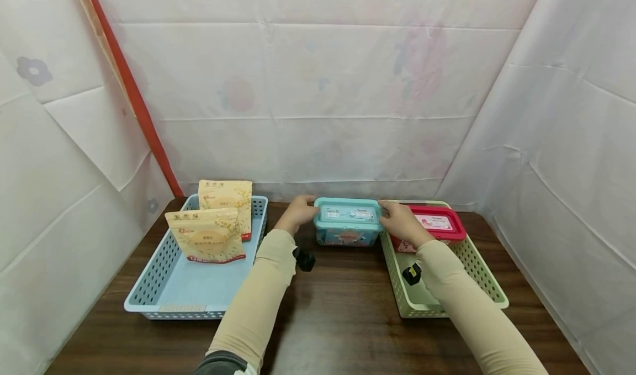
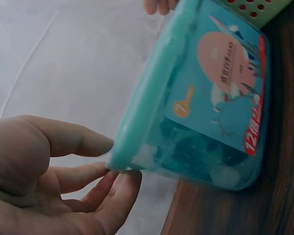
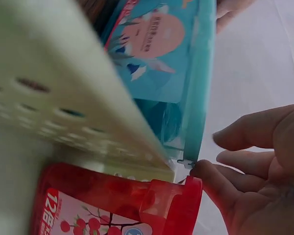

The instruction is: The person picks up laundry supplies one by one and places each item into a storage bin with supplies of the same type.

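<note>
Pale sheets [image 1: 318, 77] back a dark table [image 1: 343, 320]; between a blue basket [image 1: 199, 289] and a green basket [image 1: 422, 311] sits a teal box [image 1: 349, 221], one end pinched by the left hand [image 1: 300, 214], the other touched loosely by the right hand [image 1: 399, 220].

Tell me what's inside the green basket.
The green basket holds a red box, partly covered by the right hand and sleeve. Whatever lies beneath the box can't be seen.
</note>
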`<state>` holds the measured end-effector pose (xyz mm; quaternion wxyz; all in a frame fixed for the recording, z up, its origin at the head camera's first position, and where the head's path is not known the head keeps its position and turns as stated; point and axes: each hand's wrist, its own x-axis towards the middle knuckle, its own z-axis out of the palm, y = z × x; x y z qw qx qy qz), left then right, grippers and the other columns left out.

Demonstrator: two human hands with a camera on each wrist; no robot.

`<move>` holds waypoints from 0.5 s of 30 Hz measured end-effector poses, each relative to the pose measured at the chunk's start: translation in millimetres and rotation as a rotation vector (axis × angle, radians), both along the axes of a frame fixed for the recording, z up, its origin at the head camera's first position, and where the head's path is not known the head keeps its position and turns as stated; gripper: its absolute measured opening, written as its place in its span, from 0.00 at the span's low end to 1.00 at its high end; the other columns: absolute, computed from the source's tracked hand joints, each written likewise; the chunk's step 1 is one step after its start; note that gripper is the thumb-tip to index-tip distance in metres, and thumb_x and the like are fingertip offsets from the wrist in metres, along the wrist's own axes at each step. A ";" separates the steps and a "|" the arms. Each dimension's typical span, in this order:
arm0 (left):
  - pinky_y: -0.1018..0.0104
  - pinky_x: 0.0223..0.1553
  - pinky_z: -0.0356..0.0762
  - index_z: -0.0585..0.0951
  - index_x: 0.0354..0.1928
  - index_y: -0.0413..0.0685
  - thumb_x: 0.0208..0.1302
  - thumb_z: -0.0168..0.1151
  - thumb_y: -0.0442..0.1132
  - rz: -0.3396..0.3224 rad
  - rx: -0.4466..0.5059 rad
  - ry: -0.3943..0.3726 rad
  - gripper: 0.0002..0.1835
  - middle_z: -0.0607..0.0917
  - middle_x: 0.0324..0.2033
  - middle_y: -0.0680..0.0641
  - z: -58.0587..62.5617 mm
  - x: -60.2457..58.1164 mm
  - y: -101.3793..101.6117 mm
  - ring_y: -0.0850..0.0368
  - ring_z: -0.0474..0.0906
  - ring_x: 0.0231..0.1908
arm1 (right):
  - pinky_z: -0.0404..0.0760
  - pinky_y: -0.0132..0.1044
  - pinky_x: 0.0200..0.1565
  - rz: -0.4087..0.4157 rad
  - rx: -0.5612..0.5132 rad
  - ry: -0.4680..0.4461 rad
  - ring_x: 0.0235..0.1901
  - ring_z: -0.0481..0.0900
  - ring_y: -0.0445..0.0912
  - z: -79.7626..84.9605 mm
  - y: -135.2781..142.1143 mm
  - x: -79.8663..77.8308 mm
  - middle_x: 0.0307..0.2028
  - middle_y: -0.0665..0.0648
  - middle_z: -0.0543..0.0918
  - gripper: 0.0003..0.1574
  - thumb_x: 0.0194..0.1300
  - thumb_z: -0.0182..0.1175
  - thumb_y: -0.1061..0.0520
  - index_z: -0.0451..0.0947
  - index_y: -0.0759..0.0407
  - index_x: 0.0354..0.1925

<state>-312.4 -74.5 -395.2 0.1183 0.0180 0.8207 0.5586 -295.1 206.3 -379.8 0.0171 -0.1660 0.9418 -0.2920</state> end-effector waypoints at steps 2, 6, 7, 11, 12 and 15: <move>0.49 0.50 0.70 0.61 0.75 0.36 0.72 0.52 0.31 0.001 -0.009 -0.003 0.30 0.63 0.72 0.35 -1.0 0.6 0.8 0.40 0.64 0.66 | 0.71 0.43 0.36 0.005 0.048 0.040 0.35 0.72 0.51 -2.9 -1.0 -2.2 0.60 0.72 0.76 0.31 0.68 0.54 0.67 0.66 0.74 0.68; 0.50 0.46 0.69 0.62 0.75 0.37 0.71 0.52 0.31 -0.004 -0.035 0.002 0.31 0.66 0.70 0.35 -0.8 1.0 1.5 0.41 0.67 0.63 | 0.69 0.42 0.35 0.004 0.082 0.092 0.28 0.64 0.48 -4.9 -2.2 -4.0 0.51 0.71 0.80 0.31 0.65 0.56 0.69 0.69 0.76 0.66; 0.50 0.47 0.69 0.62 0.75 0.37 0.71 0.52 0.31 -0.007 -0.040 0.003 0.31 0.67 0.69 0.35 -0.9 1.0 1.5 0.41 0.68 0.63 | 0.69 0.42 0.35 0.003 0.088 0.104 0.28 0.64 0.47 -4.7 -2.4 -4.1 0.51 0.71 0.81 0.30 0.64 0.56 0.69 0.70 0.76 0.65; 0.47 0.48 0.70 0.62 0.75 0.38 0.71 0.51 0.31 -0.018 -0.053 0.002 0.30 0.67 0.69 0.36 -0.4 1.1 1.6 0.43 0.69 0.60 | 0.67 0.42 0.32 0.003 0.086 0.117 0.26 0.63 0.49 -3.1 -3.5 -4.2 0.48 0.72 0.81 0.29 0.64 0.55 0.70 0.71 0.77 0.63; 0.47 0.48 0.70 0.62 0.75 0.37 0.71 0.50 0.31 -0.021 -0.056 0.002 0.30 0.67 0.69 0.36 0.0 1.2 1.7 0.43 0.69 0.58 | 0.68 0.42 0.33 0.004 0.089 0.124 0.28 0.65 0.49 -2.8 -3.9 -4.4 0.51 0.72 0.80 0.29 0.64 0.55 0.70 0.71 0.77 0.63; 0.47 0.47 0.70 0.61 0.75 0.36 0.71 0.50 0.31 -0.031 -0.069 0.007 0.31 0.66 0.70 0.35 1.5 2.1 1.4 0.43 0.69 0.54 | 0.73 0.43 0.34 0.003 0.089 0.120 0.31 0.71 0.50 -2.6 -4.7 -5.0 0.49 0.73 0.81 0.28 0.65 0.54 0.70 0.72 0.77 0.62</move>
